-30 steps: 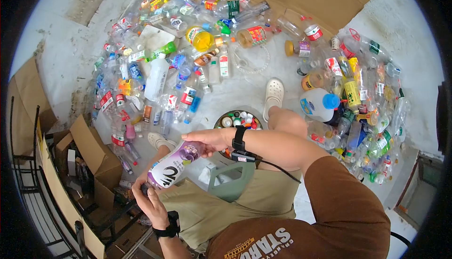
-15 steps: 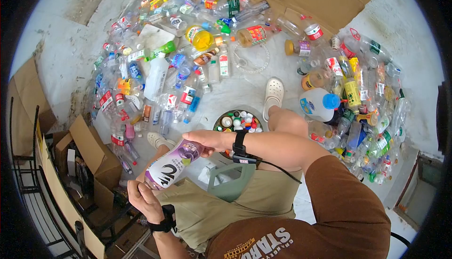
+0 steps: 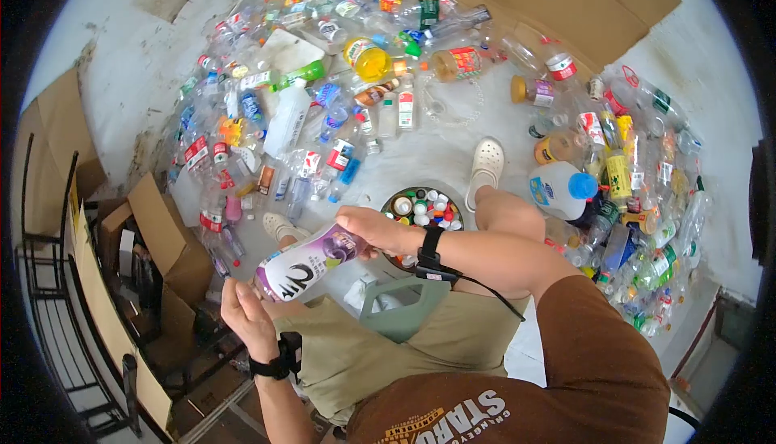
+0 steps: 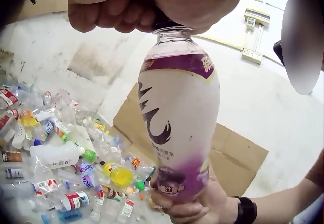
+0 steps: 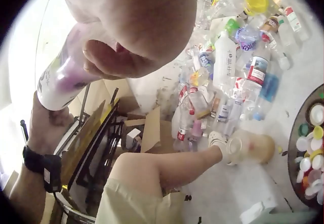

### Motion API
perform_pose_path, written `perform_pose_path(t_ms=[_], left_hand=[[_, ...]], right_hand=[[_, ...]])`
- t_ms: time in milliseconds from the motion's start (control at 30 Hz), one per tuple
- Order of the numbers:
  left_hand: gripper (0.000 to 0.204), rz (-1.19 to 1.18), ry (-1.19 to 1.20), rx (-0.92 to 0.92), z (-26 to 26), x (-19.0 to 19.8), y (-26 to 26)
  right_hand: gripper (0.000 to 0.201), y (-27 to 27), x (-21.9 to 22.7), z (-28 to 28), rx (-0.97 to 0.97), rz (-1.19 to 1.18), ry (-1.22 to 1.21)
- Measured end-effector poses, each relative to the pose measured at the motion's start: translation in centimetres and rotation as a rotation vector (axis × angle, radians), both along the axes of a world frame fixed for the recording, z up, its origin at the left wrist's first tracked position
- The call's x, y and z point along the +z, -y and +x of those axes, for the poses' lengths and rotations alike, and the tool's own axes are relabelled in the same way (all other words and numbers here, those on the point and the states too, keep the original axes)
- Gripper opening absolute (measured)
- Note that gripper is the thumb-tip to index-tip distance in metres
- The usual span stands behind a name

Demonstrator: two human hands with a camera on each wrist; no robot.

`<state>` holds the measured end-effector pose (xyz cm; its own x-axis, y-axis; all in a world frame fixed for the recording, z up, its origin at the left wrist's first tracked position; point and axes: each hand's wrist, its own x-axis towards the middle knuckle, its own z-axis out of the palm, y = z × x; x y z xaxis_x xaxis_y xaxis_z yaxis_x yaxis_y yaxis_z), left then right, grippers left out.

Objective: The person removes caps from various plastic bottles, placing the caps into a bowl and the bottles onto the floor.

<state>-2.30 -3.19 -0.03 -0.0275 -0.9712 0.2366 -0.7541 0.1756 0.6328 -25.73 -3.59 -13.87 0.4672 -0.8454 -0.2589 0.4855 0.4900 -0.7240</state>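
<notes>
A plastic drink bottle (image 3: 303,269) with a white and purple label lies slantwise between both hands, above the lap. My right hand (image 3: 380,232) grips its purple base end. My left hand (image 3: 249,319) is at the neck end. In the left wrist view, the left fingers curl round the dark cap (image 4: 164,21), just above the clear neck, and mostly hide it. The right wrist view has the right hand wrapped over the base, with the bottle's label (image 5: 55,87) reaching toward the left hand.
Plastic bottles (image 3: 331,121) are heaped on the floor at left and far side, with another heap (image 3: 618,177) at right. A round tray (image 3: 390,202) of loose caps stands by the right leg. A cardboard box (image 3: 166,226) and black metal rack (image 3: 61,315) are at left.
The left hand's fingers have gone from stretched along the cap to curled around it. The head view has shifted a little, so the floor items sit farther right and the bottle appears slightly flatter.
</notes>
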Motion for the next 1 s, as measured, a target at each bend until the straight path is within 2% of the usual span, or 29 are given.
perform_pose_path(t_ms=[167, 267, 433, 533, 567, 600, 667, 700, 800, 833, 900, 1000], left_hand=[[0.037, 0.050, -0.032, 0.026, 0.3, -0.5, 0.7], [0.038, 0.074, -0.060, 0.034, -0.4, 0.1, 0.9], [0.034, 0.090, -0.088, 0.031, -0.4, 0.2, 1.1], [0.034, 0.143, -0.106, 0.100, -1.0, 0.8, 1.1], [0.033, 0.154, -0.148, 0.105, -0.8, 0.6, 1.0], [0.032, 0.205, -0.154, 0.110, -0.3, 0.5, 0.8], [0.031, 0.215, -0.149, 0.048, -0.1, 0.6, 0.5], [0.029, 0.149, -0.036, -0.051, -0.3, 1.1, 0.6], [0.026, -0.024, 0.281, -0.324, -1.1, 3.8, 0.8], [0.027, -0.066, 0.366, -0.408, -1.2, 4.8, 1.0], [0.033, -0.139, 0.538, -0.587, -0.8, 5.7, 1.5], [0.037, -0.308, 0.556, -0.837, -1.7, 7.3, 2.6]], right_hand=[[0.029, 0.0, 0.5, -0.2, -0.045, 0.044, -0.031], [0.031, -0.1, 0.9, -0.5, -0.024, -0.002, -0.149], [0.030, 0.0, 0.9, -0.5, -0.139, -0.059, -0.180], [0.031, 0.2, 1.1, -0.4, -0.182, -0.103, -0.241], [0.030, 0.4, 0.3, -0.2, -0.177, -0.145, -0.244], [0.030, 0.7, -0.2, -0.1, -0.124, -0.068, -0.159], [0.031, 1.2, -1.1, -0.1, -0.019, 0.088, 0.005], [0.040, 1.0, -1.0, 0.0, 0.000, 0.223, 0.069], [0.051, 1.1, -1.2, -0.6, 0.255, 0.361, 0.275], [0.059, 0.9, -0.4, -0.2, 0.205, 0.429, 0.199], [0.062, 1.0, -0.5, -0.7, 0.345, 0.426, 0.257], [0.067, 1.0, -1.3, -0.6, 0.476, 0.518, 0.293]])
